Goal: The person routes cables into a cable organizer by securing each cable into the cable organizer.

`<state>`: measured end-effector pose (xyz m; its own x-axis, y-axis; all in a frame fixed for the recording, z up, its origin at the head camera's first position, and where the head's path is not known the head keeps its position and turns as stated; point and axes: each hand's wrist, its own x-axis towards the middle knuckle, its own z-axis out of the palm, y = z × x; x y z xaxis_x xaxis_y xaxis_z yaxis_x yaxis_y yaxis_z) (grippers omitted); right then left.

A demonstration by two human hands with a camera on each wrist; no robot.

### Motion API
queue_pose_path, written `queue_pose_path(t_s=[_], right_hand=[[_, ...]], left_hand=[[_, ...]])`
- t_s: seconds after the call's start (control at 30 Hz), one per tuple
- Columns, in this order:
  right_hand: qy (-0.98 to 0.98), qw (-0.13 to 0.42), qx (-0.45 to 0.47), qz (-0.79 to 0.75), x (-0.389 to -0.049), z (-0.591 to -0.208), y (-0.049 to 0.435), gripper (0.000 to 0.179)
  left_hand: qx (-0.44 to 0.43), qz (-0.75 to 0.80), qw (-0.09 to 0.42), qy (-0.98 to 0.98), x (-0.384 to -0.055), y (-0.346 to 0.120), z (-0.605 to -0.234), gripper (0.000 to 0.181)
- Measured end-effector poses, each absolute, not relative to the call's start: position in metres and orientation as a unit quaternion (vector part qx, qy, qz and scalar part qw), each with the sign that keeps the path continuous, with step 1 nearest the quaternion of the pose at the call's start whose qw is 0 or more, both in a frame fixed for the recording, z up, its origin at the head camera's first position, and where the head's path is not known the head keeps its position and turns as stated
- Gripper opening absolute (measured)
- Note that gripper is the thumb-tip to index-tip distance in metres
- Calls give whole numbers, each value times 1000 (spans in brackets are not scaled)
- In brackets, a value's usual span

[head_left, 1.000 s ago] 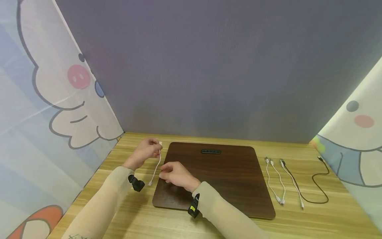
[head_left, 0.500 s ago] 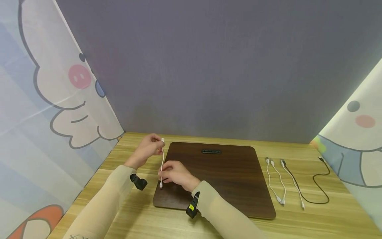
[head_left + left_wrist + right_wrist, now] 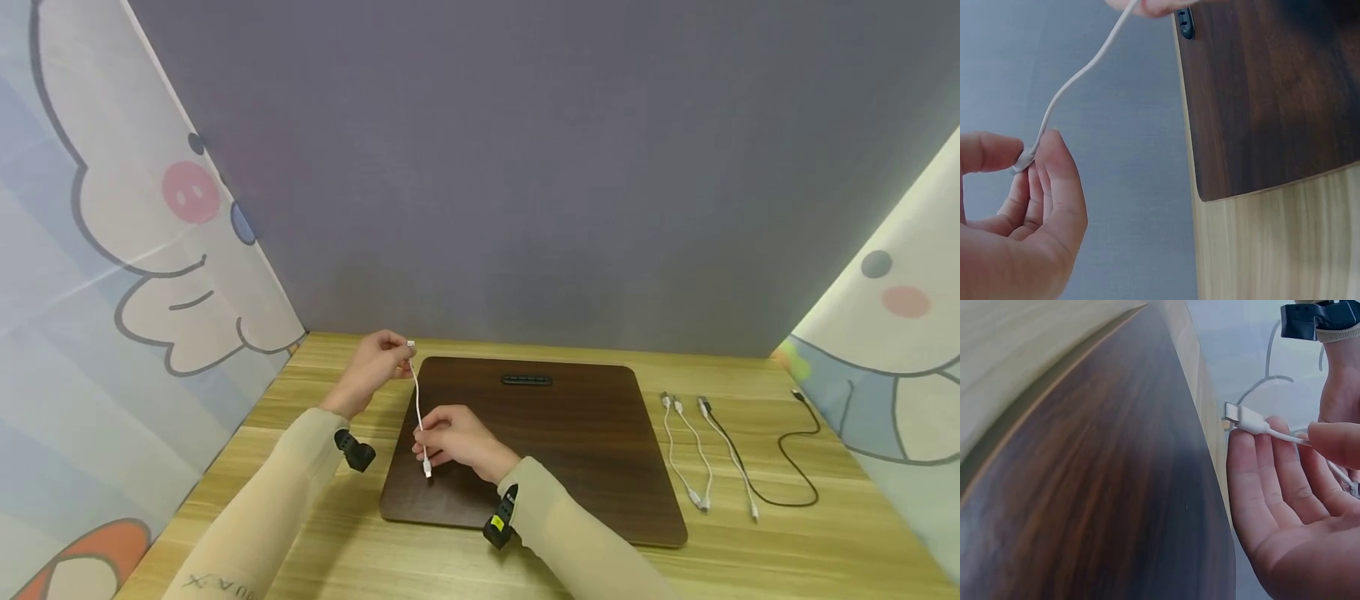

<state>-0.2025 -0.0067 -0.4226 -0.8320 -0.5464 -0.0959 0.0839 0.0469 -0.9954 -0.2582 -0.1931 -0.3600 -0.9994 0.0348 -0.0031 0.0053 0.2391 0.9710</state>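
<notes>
A short white USB cable (image 3: 417, 398) stretches between my two hands over the left part of a dark brown wooden board (image 3: 540, 450). My left hand (image 3: 372, 368) pinches the cable's upper plug between thumb and fingers, as the left wrist view also shows. Lower down, my right hand (image 3: 459, 437) holds the cord between thumb and fingers just behind the other end. That end's white plug (image 3: 1250, 420) with its metal tip lies over the fingertips in the right wrist view and points down toward the board in the head view.
A black cable clip strip (image 3: 527, 380) sits near the board's back edge. Right of the board, several white cables (image 3: 701, 454) and a black cable (image 3: 780, 505) lie on the light wooden table (image 3: 847, 550). A grey panel (image 3: 525, 183) rises behind, with cartoon-printed cloth (image 3: 135, 217) at both sides.
The cable has moved right, from beside the board to over its left part. My right hand has taken hold of its lower end, and my left hand has shifted slightly right and upward.
</notes>
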Motion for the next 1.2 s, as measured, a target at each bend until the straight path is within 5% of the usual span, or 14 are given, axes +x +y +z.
queue_pose_path(t_s=[0.77, 1.2], right_hand=[[752, 170, -139, -621, -205, -419, 45, 17], [821, 97, -117, -551, -208, -420, 70, 11]], left_hand=[[47, 626, 3, 779, -285, -171, -372, 25], [88, 612, 39, 785, -305, -142, -374, 21]])
